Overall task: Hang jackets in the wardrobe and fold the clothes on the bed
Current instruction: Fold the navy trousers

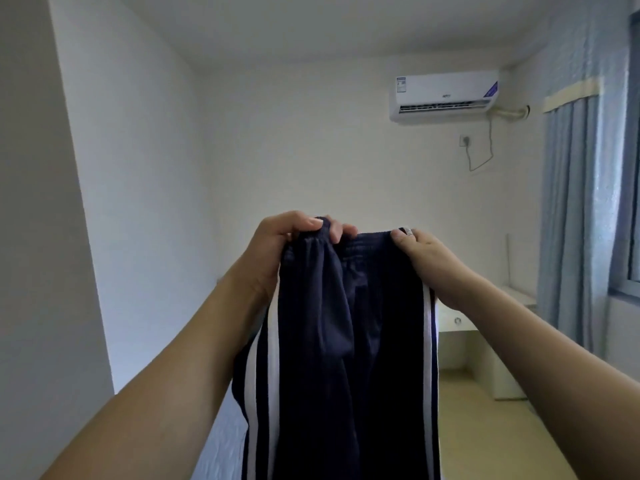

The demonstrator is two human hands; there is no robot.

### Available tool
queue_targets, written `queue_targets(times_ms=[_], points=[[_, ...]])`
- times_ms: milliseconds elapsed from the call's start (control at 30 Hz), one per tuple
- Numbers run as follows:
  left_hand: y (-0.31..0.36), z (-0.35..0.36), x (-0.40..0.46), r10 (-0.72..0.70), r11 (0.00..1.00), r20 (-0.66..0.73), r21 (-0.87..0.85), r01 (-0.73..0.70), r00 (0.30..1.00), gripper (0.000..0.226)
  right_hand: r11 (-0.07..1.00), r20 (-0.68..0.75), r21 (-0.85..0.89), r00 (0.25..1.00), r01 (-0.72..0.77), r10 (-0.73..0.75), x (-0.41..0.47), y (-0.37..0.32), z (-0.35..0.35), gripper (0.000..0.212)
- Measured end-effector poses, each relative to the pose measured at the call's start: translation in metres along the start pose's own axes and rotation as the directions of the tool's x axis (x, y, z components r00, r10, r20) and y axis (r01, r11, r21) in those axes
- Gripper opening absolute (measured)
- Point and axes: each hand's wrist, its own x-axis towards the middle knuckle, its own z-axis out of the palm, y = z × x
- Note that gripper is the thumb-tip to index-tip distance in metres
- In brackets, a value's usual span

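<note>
1. We cannot see the lower legs of the navy track pants [346, 341]; the bottom edge of the view cuts them off, and the hanging cloth hides most of what lies below it.
2. We make out only a pale strip of what may be the bed at the lower left of the pants, too little to tell for sure.
3. The label text on the air conditioner [445, 97] is too small to read, and the window [628, 168] is cut by the right edge, half behind the blue curtain [571, 209].
4. We hold the pants up in the air in front of us by the elastic waistband, between both raised arms, with white side stripes running down each outer seam.
5. Our left hand [277, 247] grips the bunched left end of the waistband, fingers curled over the top.
6. Our right hand [424, 252] pinches the right end, thumb in front; its other fingers are hidden behind the cloth.
7. The two hands sit near each other, so the waistband sags slightly between them.
8. A pale worktop [512, 299] stands at the far wall, below the curtain.
</note>
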Motion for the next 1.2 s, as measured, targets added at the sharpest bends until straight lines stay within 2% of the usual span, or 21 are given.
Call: queue_targets(times_ms=[100,167,233,300,367,433,500,567,633,667,733,767,867,933,967,1000,1033,1067,1100,1133,1200], points=[[0.003,-0.006,0.015,-0.063,0.941,-0.207,0.315,0.127,0.976,0.024,0.989,-0.007,0.147,1.0,-0.029,0.03,0.003,0.008,-0.017,0.019],[0.001,-0.005,0.022,-0.064,0.926,-0.295,0.338,0.167,0.953,0.026,0.966,0.12,0.257,0.992,0.015,-0.047,0.003,0.014,-0.029,0.028],[-0.004,0.003,0.028,-0.057,0.93,-0.27,0.335,0.149,0.961,0.032,0.981,0.228,0.177,0.966,0.083,-0.123,0.005,0.022,-0.036,0.037],[-0.009,0.014,0.036,-0.057,0.895,-0.22,0.421,0.147,0.974,0.048,0.987,0.252,0.046,0.954,0.154,-0.161,0.005,0.025,-0.043,0.044],[-0.017,0.03,0.045,-0.035,0.787,-0.225,0.595,0.166,0.974,0.048,0.979,0.266,0.096,0.943,0.179,-0.198,0.004,0.023,-0.052,0.035],[-0.025,0.045,0.056,-0.019,0.672,-0.306,0.701,0.238,0.952,0.04,0.971,0.337,0.137,0.912,0.198,-0.233,0.001,0.021,-0.061,0.028],[-0.033,0.059,0.067,0.036,0.623,-0.398,0.726,0.291,0.917,0.036,0.958,0.378,-0.068,0.896,0.28,-0.235,0.003,0.028,-0.068,0.053],[-0.039,0.067,0.075,0.087,0.614,-0.456,0.724,0.313,0.885,0.039,0.887,0.351,-0.327,0.913,0.325,-0.205,0.008,0.037,-0.073,0.069],[-0.044,0.072,0.079,0.096,0.578,-0.489,0.737,0.351,0.867,0.04,0.843,0.31,-0.403,0.92,0.357,-0.241,0.011,0.047,-0.075,0.066],[-0.046,0.073,0.08,0.116,0.514,-0.502,0.769,0.38,0.857,0.038,0.826,0.29,-0.404,0.911,0.394,-0.293,0.013,0.052,-0.075,0.053],[-0.051,0.074,0.082,0.199,0.319,-0.502,0.845,0.429,0.842,0.03,0.807,0.247,-0.365,0.884,0.464,-0.397,0.018,0.059,-0.075,0.025],[-0.055,0.076,0.08,0.229,0.247,-0.489,0.866,0.436,0.842,0.025,0.833,0.228,-0.306,0.885,0.461,-0.406,0.021,0.062,-0.075,0.02],[-0.072,0.074,0.068,0.19,0.19,-0.511,0.857,0.479,0.839,0.015,0.964,0.207,0.082,0.942,0.252,-0.264,0.017,0.064,-0.071,0.031],[-0.093,0.07,0.054,0.207,0.13,-0.534,0.845,0.518,0.82,0.017,0.955,0.203,0.258,0.958,0.145,-0.201,0.012,0.065,-0.066,0.03],[-0.103,0.068,0.047,0.202,0.222,-0.568,0.82,0.528,0.798,0.019,0.943,0.187,0.304,0.963,0.132,-0.195,0.009,0.065,-0.062,0.027],[-0.113,0.069,0.039,0.135,0.438,-0.625,0.734,0.52,0.769,0.02,0.934,0.17,0.33,0.965,0.136,-0.201,0.005,0.065,-0.057,0.025],[-0.12,0.072,0.034,0.021,0.685,-0.648,0.564,0.461,0.761,0.019,0.932,0.152,0.326,0.965,0.156,-0.215,-0.001,0.065,-0.053,0.025],[-0.125,0.073,0.031,-0.064,0.848,-0.639,0.37,0.38,0.767,0.015,0.937,0.128,0.285,0.96,0.203,-0.247,-0.005,0.066,-0.049,0.025],[-0.128,0.075,0.03,-0.086,0.93,-0.643,0.222,0.293,0.761,0.01,0.939,0.107,0.21,0.948,0.273,-0.3,-0.009,0.068,-0.046,0.023],[-0.128,0.076,0.03,-0.059,0.966,-0.671,0.148,0.212,0.739,0.007,0.926,0.09,0.131,0.926,0.354,-0.367,-0.012,0.07,-0.045,0.019],[-0.124,0.077,0.037,0.044,0.984,-0.735,0.15,0.099,0.676,0.013,0.889,0.055,-0.001,0.888,0.458,-0.457,-0.015,0.076,-0.048,0.009]])
